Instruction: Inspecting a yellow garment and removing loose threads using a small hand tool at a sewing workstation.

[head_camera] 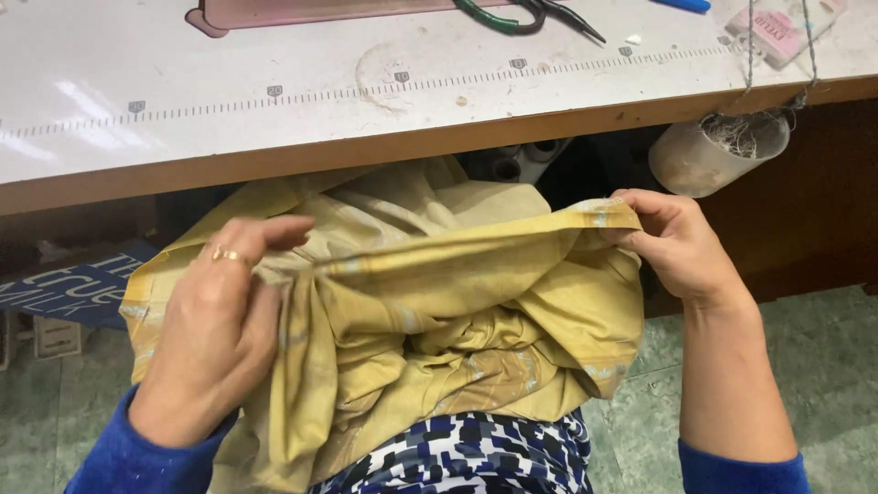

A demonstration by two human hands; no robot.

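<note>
- Reaching in from the lower left, sleeve in blue: left hand (215, 329), back turned up to the camera, wrist bent, a ring showing on one finger.
- Pinching with fingers (274, 230) curled together and clamped on a gathered edge of the yellow cloth (439, 329), thumb tucked behind the fold and out of sight.
- Stretching taut between both hands: the cloth's top hem, running as a nearly straight band, slightly rising toward the right.
- Bunching below that band: the rest of the yellow cloth, crumpled in the lap, lying over a blue, white and black patterned garment (466, 457), just under the counter's front edge.
- Coming in from the lower right, forearm bare above a blue cuff: right hand (677, 242), palm facing left, fingers closed and gripping the hem's far end.
- Sitting above it all: the pale counter (274, 128) with a printed ruler strip, green-handled scissors (512, 16) near its far edge.
- Hanging under the counter at the right: a translucent cup (713, 151) holding thread scraps.
</note>
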